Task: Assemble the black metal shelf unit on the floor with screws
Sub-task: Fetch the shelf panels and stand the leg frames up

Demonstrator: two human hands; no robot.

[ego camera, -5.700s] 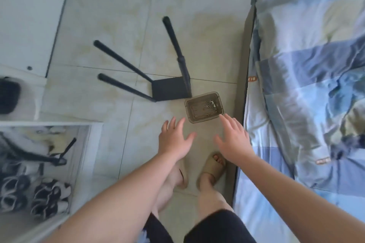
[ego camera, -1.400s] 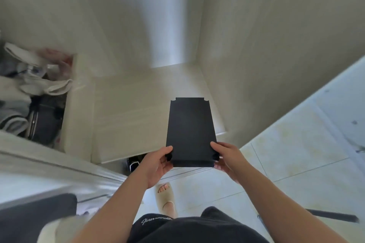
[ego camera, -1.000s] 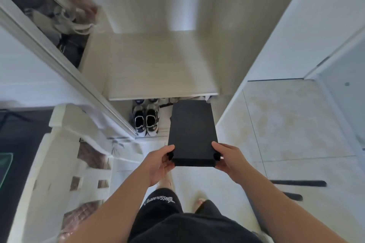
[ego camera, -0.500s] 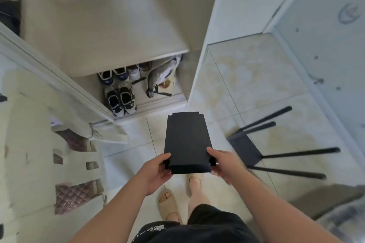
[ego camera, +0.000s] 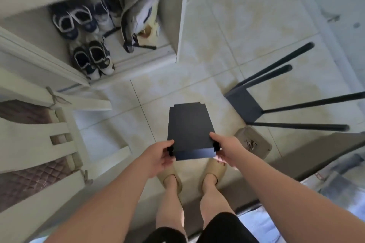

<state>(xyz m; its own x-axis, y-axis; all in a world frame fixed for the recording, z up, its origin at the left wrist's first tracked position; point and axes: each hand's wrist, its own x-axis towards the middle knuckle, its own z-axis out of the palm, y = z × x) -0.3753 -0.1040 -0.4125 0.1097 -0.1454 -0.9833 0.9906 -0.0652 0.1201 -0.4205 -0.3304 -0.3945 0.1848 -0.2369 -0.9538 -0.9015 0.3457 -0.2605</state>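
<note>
Between your two hands, head view, items as found:

- Black shelf panel: flat, notched at its far corners, carried level above the floor tiles, touching nothing else.
- Left hand: closed on the panel's near-left corner, thumb over the top face, fingers curled under.
- Right hand: closed likewise on the near-right corner.
- Part-built shelf frame: one black panel with four legs, lying on its side on the floor, beyond and to the right of your right hand, apart from the carried panel.
- Screw box: brownish, open, on the floor just right of your right hand; screws lay inside.
- Sneakers: in the cupboard bottom, well beyond your left hand.
- Chair: pale, to the left of your left hand.

Change noted: some seconds earlier your hands were empty over the screw box. A second earlier you faced the cupboard with the panel in the same two-handed grip, and the frame was barely in view. By this moment you had turned back, and frame and box both sat beside your right hand.

Judgement: the fetch looked complete. Seating the panel on the legs came next, and no screw had been picked up yet.
</note>
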